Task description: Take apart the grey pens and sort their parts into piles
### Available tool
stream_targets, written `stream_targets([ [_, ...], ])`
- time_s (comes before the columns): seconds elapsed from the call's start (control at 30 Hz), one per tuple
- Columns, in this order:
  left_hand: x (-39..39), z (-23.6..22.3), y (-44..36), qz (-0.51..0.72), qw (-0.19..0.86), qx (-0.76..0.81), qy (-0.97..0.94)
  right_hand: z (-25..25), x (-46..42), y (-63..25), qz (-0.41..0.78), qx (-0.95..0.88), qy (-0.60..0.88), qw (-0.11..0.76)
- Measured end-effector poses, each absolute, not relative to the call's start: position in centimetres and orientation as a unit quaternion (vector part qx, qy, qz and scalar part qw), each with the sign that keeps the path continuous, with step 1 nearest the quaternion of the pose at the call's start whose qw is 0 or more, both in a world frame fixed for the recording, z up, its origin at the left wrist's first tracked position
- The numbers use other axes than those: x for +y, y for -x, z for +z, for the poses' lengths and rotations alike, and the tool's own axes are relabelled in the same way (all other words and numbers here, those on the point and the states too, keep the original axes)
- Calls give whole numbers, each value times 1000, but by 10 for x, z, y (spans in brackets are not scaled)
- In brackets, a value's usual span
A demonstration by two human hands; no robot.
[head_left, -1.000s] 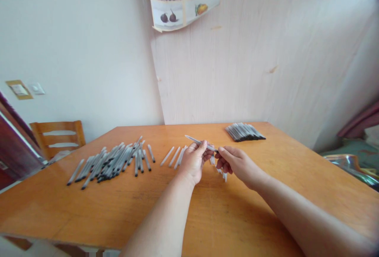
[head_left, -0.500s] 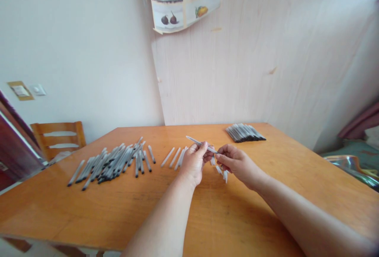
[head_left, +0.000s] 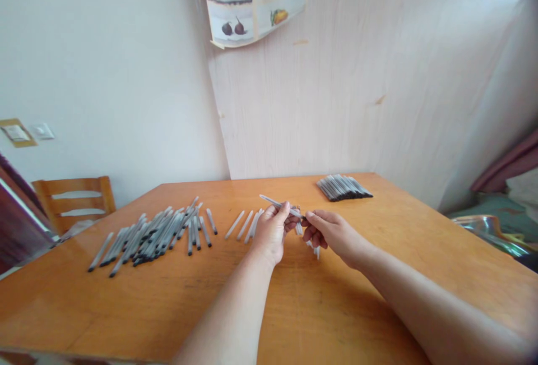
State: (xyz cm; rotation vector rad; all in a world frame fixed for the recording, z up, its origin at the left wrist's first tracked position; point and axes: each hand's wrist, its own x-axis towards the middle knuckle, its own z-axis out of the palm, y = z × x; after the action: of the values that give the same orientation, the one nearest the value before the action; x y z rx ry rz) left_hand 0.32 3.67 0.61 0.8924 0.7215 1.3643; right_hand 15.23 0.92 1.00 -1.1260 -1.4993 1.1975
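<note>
Whitish plastic forms the slim pen tube [head_left: 269,201] slanting above the brown wooden counter [head_left: 315,309], its shaft pinched by the left hand [head_left: 271,231], apparently for steadiness; the right hand [head_left: 332,231] pinches its lower end, probably for control.

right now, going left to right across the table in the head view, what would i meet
Heap of black-ended pens, row of loose pale sticks, left hand, right hand.
</note>
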Motion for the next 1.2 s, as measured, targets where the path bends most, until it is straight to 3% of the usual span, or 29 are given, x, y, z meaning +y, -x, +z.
stream_targets([
  [0.57,36,7,-3,598,624,350,-361,6,13,-154,466,-610,434,471],
  [0.87,44,4,3,613,618,381,-311,8,16,-159,423,-633,473,445],
  [1.03,48,1,6,618,608,397,-301,1,31,-175,282,-677,543,409],
  [1.2,48,0,7,613,600,413,-305,2,38,-191,123,-709,624,305],
])
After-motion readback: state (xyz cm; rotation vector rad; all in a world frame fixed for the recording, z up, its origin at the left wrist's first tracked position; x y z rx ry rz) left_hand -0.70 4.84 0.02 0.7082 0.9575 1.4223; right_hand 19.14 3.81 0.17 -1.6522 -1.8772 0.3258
